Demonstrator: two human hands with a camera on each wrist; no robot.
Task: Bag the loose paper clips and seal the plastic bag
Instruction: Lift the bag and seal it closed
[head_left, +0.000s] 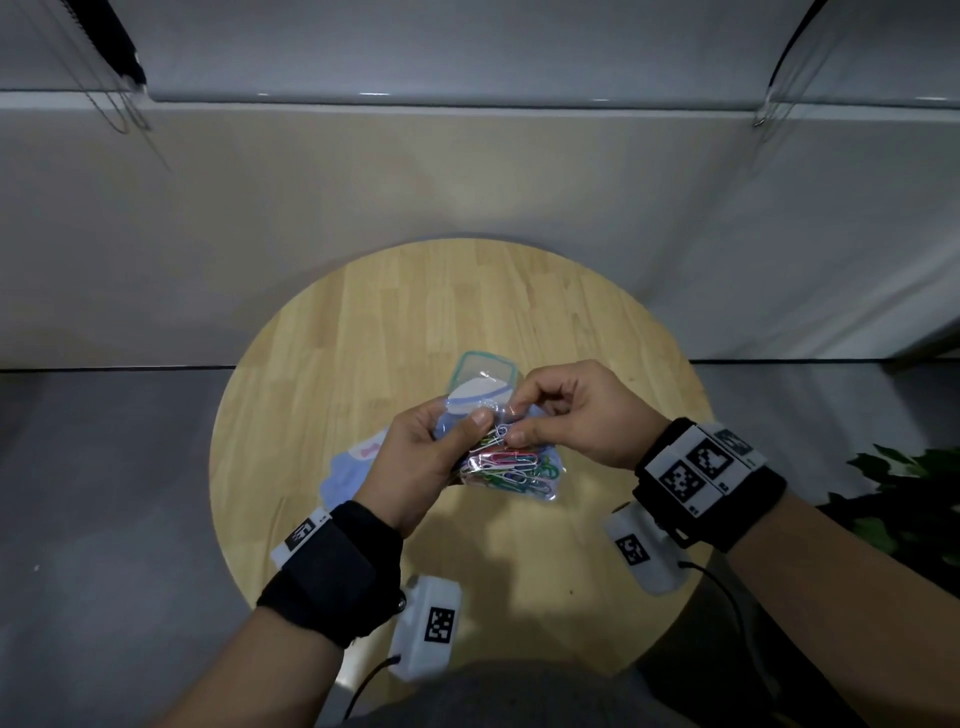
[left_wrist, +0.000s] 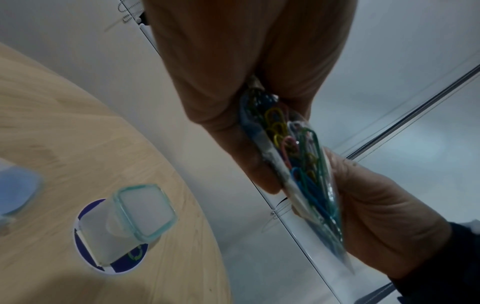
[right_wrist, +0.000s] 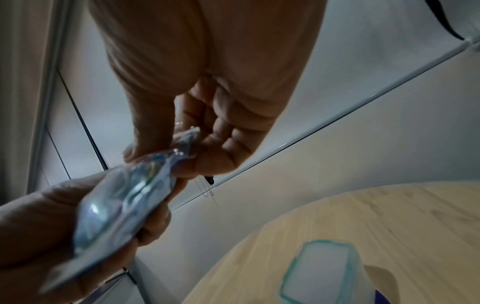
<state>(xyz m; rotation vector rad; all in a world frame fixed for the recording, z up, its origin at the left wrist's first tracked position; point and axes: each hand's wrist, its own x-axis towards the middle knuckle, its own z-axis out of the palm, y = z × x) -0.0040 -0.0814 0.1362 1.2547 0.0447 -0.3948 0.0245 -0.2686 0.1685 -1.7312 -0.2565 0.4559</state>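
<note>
Clips of many colours fill one clear plastic bag, too tangled to count, and the bag is held in the air above the round wooden table, not resting on it. The left hand wraps round the bag's body, thumb on top, most likely to bear the weight and keep the mouth steady; the right hand pinches the bag's upper edge between thumb and fingertips, where a single white clip sticks out. I judge this grip serves either to push that last clip in or to start pressing the seal; whether the strip is closed anywhere cannot be told. On the table behind the bag stands one small translucent container with a teal rim, with no clips visible in it in the wrist views, and to the left lies what looks like one pale blue lid. No loose clips show on the wood.
</note>
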